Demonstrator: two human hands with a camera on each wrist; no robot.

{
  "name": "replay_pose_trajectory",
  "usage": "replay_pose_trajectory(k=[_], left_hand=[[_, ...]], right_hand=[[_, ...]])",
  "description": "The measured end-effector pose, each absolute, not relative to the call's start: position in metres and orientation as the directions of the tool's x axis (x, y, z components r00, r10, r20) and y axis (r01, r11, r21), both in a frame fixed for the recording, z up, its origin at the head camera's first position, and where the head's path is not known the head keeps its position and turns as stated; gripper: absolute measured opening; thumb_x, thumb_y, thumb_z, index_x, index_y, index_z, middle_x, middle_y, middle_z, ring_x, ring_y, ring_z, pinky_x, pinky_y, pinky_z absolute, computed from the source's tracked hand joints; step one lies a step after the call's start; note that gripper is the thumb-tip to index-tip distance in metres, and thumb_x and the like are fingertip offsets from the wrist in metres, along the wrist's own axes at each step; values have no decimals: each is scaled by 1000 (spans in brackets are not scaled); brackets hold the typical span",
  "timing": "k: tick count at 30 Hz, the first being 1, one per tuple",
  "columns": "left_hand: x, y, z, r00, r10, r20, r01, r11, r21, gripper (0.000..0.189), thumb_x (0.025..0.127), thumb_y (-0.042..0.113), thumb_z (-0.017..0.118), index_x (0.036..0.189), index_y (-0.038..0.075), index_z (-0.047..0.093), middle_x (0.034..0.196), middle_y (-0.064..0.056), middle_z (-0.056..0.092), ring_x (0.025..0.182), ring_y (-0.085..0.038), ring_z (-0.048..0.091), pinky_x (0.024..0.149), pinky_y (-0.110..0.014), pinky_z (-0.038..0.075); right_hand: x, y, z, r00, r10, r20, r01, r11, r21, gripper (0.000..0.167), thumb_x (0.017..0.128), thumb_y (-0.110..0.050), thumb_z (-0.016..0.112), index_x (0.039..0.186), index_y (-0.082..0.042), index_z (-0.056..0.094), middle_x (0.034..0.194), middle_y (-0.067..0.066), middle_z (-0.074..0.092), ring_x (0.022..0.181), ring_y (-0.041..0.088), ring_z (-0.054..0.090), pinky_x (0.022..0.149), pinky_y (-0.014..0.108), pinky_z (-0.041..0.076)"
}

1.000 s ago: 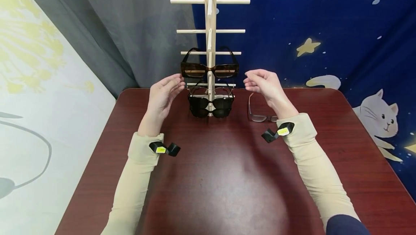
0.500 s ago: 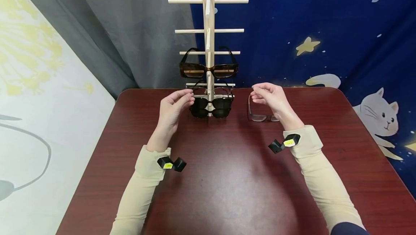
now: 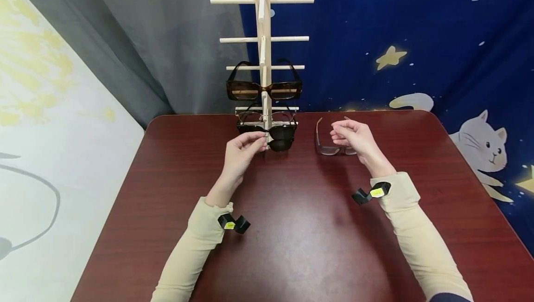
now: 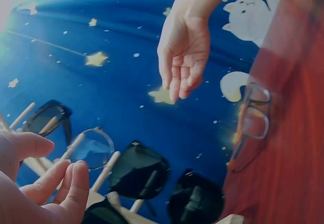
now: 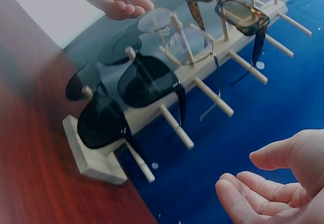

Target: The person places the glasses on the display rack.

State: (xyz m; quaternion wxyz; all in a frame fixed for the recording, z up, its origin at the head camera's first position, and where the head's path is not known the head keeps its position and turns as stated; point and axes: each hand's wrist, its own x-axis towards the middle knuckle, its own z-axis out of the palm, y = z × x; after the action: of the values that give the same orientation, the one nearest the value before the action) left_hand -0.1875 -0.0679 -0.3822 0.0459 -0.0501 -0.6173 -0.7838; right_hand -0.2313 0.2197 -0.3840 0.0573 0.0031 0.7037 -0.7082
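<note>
Head view: left hand [image 3: 241, 153] hides black sunglasses [image 3: 282, 136] (partly).

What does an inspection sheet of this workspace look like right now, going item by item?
Surface: dark red wooden table, glossy.
Job's things: wooden rack upright at the table's far edge, carrying tortoiseshell sunglasses, wire-rimmed clear glasses and black sunglasses; top two rungs bare. Clear-framed glasses lie on the table right of the rack.
Clutter: nothing seen.
Grippers: left hand in front of the rack's lowest pairs, holding nothing; right hand by the clear-framed glasses, fingers relaxed, holding nothing.
Cables: nothing seen.
Surroundings: grey curtain, blue star-and-cat backdrop.
</note>
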Motion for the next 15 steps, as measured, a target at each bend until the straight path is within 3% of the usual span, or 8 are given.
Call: replay_pose_trajectory(k=[5, 9, 12, 15], left_hand=[[-184, -54, -393, -986, 24, 168, 160, -188, 969, 20, 84, -11, 61, 102, -19, 61, 95, -23, 66, 69, -8, 64, 66, -20, 54], [-183, -43, -401, -979, 60, 193, 183, -140, 973, 19, 83, -10, 62, 100, -18, 62, 87, -13, 67, 69, -8, 64, 67, -24, 55], [-182, -34, -406, -980, 79, 181, 172, -117, 978, 18, 83, -8, 63, 100, -16, 63, 84, -11, 68, 69, -8, 64, 69, -25, 55], [-182, -24, -411, -981, 101, 165, 155, -96, 983, 18, 84, -6, 64, 100, -14, 64, 84, -17, 68, 70, -7, 63, 69, -24, 55]], right_hand=[[-227, 231, -393, -992, -66, -106, 103, 44, -994, 18, 92, -7, 57, 106, 5, 54, 75, -3, 66, 69, 6, 64, 66, 19, 55], [-227, 243, -406, -994, -48, -97, 95, 58, -994, 24, 92, -10, 59, 108, 8, 55, 76, -3, 67, 69, 5, 65, 66, 20, 55], [-233, 258, -427, -996, -61, -63, 64, -3, -998, 24, 89, -10, 63, 106, 7, 59, 78, 1, 68, 69, 8, 66, 65, 22, 56], [-241, 276, -448, -996, -73, -48, 53, -57, -997, 24, 87, -11, 67, 104, 5, 63, 81, 4, 68, 71, 12, 67, 64, 24, 56]])
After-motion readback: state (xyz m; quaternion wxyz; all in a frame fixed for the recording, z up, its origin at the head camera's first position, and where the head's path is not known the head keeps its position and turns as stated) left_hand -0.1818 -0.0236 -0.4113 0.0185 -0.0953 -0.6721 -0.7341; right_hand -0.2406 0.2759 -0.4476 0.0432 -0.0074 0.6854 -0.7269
